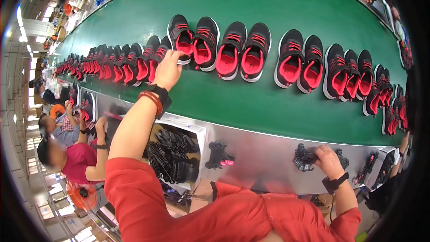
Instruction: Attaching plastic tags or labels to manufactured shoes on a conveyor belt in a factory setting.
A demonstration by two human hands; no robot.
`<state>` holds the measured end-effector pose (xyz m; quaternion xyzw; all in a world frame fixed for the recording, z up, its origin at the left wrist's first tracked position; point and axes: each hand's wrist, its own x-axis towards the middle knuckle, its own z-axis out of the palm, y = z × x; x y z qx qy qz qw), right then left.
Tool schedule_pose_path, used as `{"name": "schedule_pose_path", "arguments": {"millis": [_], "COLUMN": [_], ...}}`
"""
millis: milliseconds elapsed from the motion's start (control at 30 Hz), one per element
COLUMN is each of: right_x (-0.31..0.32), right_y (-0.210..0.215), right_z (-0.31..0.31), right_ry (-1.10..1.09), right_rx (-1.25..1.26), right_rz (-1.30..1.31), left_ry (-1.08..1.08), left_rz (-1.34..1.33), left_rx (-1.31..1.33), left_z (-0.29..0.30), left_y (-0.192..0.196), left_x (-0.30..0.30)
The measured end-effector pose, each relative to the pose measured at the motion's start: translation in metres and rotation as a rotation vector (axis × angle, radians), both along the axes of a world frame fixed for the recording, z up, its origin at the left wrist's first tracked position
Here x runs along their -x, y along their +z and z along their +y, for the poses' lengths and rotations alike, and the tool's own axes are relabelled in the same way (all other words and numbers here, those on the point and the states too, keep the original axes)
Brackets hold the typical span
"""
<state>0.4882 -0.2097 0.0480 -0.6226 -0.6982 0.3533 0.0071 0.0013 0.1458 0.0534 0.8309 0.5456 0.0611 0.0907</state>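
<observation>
- Factory hall, long production line: a green conveyor belt [286, 0] sweeps across the frame, edged on the near side by a metal ledge [264, 163], with a co-worker in a maroon top [80, 163] seated at 8 o'clock.
- At 11 o'clock from the frame's centre, a black sneaker [182, 36] with red lining and white sole stands upright on the belt, just beside its mate [204, 40]; more pairs stretch away toward 9 and 3 o'clock.
- The left hand [168, 69], at 10 o'clock, has its fingers bent at the sneaker's heel — whether they grip or merely touch cannot be told.
- At 4 o'clock the right hand [329, 160] curls half closed over a heap of black plastic hangers [305, 157] on the ledge; a firm hold on any one cannot be made out.
- Possible trouble: a push at the heel could swing the sneaker into its mate, so close do they stand. Tangled hangers might lift as a clump, or slip off the ledge if dragged nearer its edge.
- Toe pointing to about 12 o'clock, heel toward the wearer, the sneaker lies with its long axis across the belt — roughly 12 to 6.
</observation>
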Motion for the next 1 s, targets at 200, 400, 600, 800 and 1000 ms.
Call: {"name": "schedule_pose_path", "arguments": {"millis": [200,400,600,800,1000], "right_x": [0.035,0.19,0.317,0.351,0.36], "right_y": [0.041,0.024,-0.034,-0.049,-0.054], "right_z": [0.049,0.207,0.282,0.29,0.28], "right_ry": [-0.357,-0.184,-0.32,-0.407,-0.451], "right_rx": [0.156,0.159,0.581,0.642,0.667], "right_rz": [-0.039,0.482,0.811,0.984,1.022], "left_ry": [-0.254,-0.288,-0.265,-0.246,-0.223], "left_rz": [0.03,0.082,0.075,0.076,0.056], "left_rx": [0.114,0.179,0.215,0.248,0.253], "left_z": [0.053,0.036,0.022,0.015,0.013], "left_y": [-0.025,-0.031,-0.026,-0.026,-0.026], "left_x": [0.027,0.06,0.06,0.061,0.061]}}
